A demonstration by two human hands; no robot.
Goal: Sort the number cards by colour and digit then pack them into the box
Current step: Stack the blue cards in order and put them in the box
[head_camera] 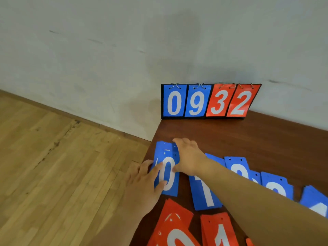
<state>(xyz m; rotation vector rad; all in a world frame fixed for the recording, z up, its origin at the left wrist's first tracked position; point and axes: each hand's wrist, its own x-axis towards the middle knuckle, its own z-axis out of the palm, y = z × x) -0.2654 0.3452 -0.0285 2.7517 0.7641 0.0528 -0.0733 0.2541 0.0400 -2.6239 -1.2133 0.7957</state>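
Note:
Blue and red number cards lie in piles on a dark brown table (230, 135). At the table's left edge sits a small stack of blue 0 cards (168, 174). My left hand (143, 181) touches the stack's left side with straight fingers laid over the digit. My right hand (190, 157) lies flat against the stack's right side and upper end. To the right lie a blue 1 card (204, 192), a blue 2 pile (237, 167), a blue 3 pile (276, 185) and a further blue pile (316, 201). Nearer me are a red 0 pile (175, 228) and a red 1 pile (220, 231).
A scoreboard stand (209, 102) leans by the wall at the table's back, showing blue 0 and 9, red 3 and 2 on metal rings. Wooden floor (62, 166) lies left of the table edge. No box is in view.

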